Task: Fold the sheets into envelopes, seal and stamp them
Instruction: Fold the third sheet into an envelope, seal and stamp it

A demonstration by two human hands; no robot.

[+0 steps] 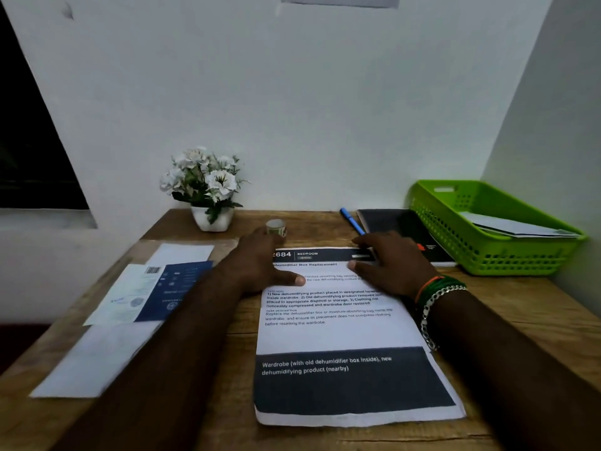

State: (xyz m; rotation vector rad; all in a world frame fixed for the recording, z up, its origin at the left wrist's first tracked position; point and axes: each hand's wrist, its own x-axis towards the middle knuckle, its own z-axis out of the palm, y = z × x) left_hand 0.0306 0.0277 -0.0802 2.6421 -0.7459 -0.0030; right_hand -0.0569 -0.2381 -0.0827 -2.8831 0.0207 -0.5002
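A printed sheet [341,336] with black bands lies flat on the wooden table [536,320] in front of me. My left hand [260,265] rests on its upper left part, fingers straight, thumb on the text. On the sheet's upper right part my right hand [390,265] lies flat, with bracelets at the wrist. A small roll of stamps or tape [276,227] stands just beyond my left hand. To the left lie more sheets [97,356], a white one and a blue-and-white one [156,288].
A green plastic basket [487,229] at the right back holds folded envelopes [520,227]. A dark notebook [403,229] and a blue pen [351,221] lie beside it. A white flower pot [211,190] stands by the wall. The table's left edge drops off.
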